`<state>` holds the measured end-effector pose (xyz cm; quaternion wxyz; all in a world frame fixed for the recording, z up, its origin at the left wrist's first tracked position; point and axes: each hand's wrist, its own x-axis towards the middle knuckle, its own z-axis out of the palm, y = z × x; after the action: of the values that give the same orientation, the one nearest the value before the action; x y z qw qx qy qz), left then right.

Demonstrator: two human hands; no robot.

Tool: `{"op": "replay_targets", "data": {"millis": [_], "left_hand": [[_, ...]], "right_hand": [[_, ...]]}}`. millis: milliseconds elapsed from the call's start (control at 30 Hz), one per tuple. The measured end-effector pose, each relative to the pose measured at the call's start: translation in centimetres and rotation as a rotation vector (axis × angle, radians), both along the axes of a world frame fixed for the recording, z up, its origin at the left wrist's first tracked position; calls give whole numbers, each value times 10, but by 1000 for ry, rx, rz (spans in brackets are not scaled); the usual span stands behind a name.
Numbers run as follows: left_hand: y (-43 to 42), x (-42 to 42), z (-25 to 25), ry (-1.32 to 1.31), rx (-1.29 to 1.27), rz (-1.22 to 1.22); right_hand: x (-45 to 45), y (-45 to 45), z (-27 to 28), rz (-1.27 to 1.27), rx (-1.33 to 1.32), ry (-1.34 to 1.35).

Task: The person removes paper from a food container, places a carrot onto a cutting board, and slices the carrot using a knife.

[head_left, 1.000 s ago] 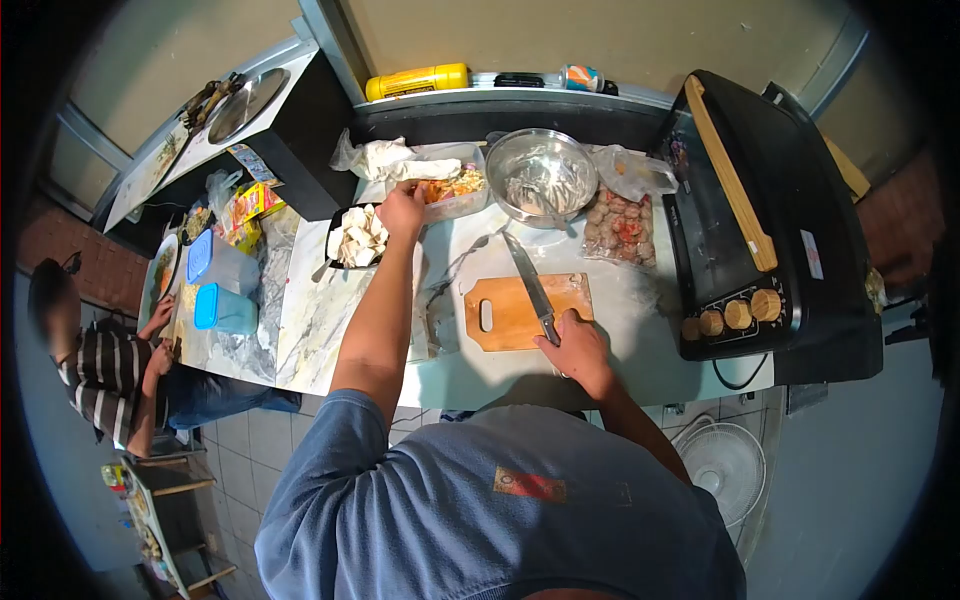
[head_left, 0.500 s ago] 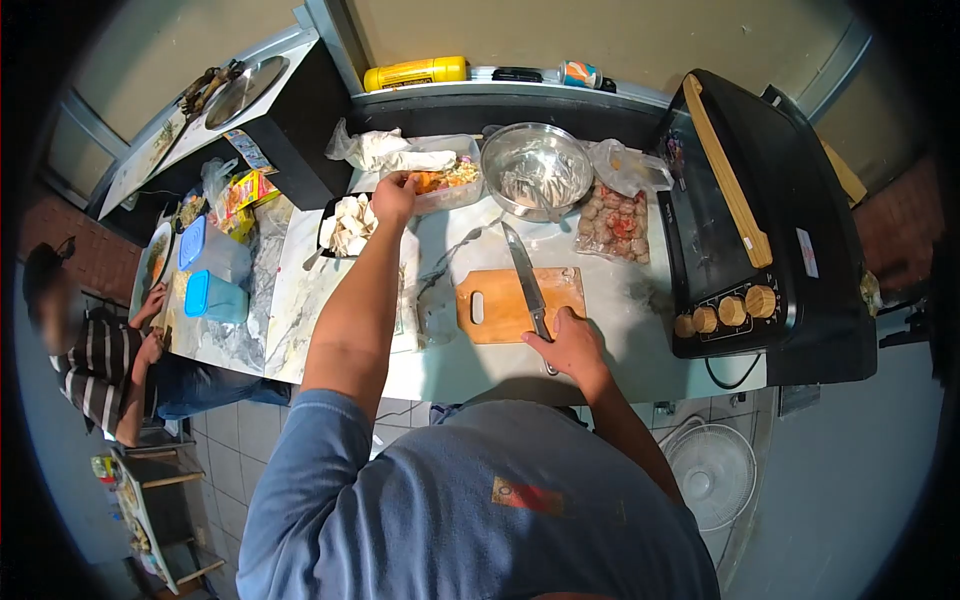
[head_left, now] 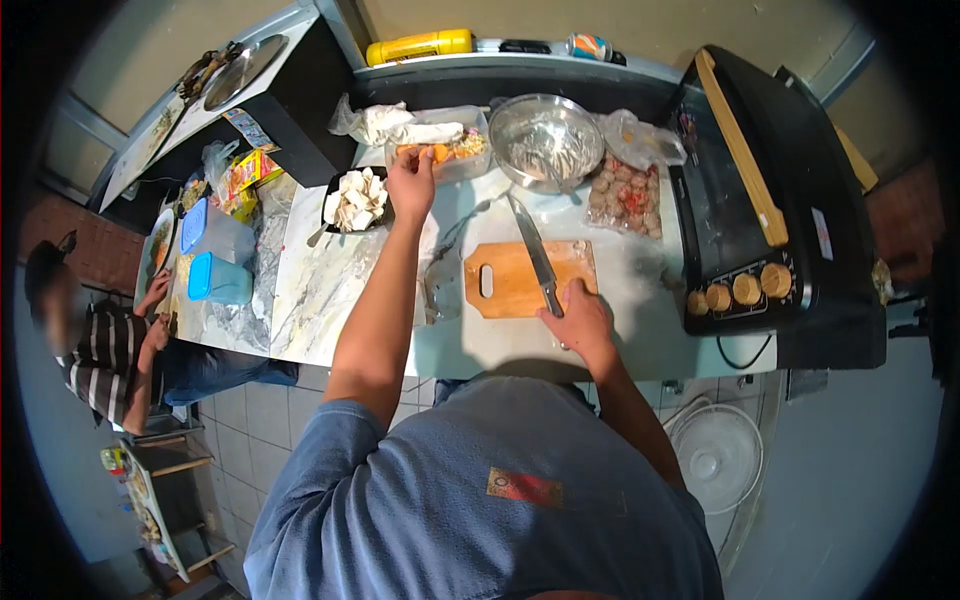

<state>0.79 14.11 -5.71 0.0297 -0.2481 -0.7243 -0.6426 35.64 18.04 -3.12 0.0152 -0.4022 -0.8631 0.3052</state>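
Note:
My right hand [head_left: 582, 324] is closed around the handle of a knife [head_left: 537, 250]. The blade lies diagonally over a wooden cutting board [head_left: 515, 285], pointing away from me. At the near edge of a clear plastic container [head_left: 468, 167], my left hand [head_left: 410, 187] has its fingers pinched together; anything between them is hidden. The container holds orange pieces that look like carrot [head_left: 439, 153], other chopped bits and a long white piece [head_left: 430, 132]. Just left of that hand sits a black bowl [head_left: 331, 212] of pale cut pieces [head_left: 357, 198].
Behind the board stands a metal bowl [head_left: 545, 140] with whitish residue. A bag of meatball-like balls [head_left: 622, 198] lies beside it, near a black oven [head_left: 740, 200]. To the left, another person [head_left: 110, 340] sits by blue-lidded containers [head_left: 218, 278]. A fan [head_left: 712, 455] stands below.
My left hand has shifted slightly right along the container's near side, its fingers still pinched. My right hand keeps its hold on the knife. The whole view has tilted a little.

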Motion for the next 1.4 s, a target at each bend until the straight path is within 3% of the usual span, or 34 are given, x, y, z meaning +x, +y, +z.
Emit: {"op": "replay_targets", "data": {"millis": [133,233,367,433,500,567,700,767,1133,1333,1400], "left_hand": [[-25,73,13,-114,27,-232],[-46,130,4,-220,-216,-447],[-60,162,-13,-172,-470,-538],[-61,163,-17,-122,-523,-548],[-61,162,-15,-142,-617,-539],[-62,162,-12,-86,-672,-531],[-67,154,-25,196,-539,-439],[-67,153,-4,-158,-593,-472],[-71,158,-11,-299,-483,-481],[-43,173,-13,-37,-439,-601],[-32,174,-14,347,-472,-615]], "right_hand": [[8,-3,-34,-48,91,119],[14,-8,-16,-70,-17,79],[28,-9,-26,-93,57,154],[34,-8,-9,-113,-86,246],[45,-10,-18,-79,-37,343],[51,-13,-19,-136,-239,396],[56,-23,-27,-169,-294,431],[59,-26,-32,-177,-304,407],[57,-30,-25,-234,-190,221],[57,-25,-22,-275,-186,274],[57,-25,-22,-282,-181,292]]}}
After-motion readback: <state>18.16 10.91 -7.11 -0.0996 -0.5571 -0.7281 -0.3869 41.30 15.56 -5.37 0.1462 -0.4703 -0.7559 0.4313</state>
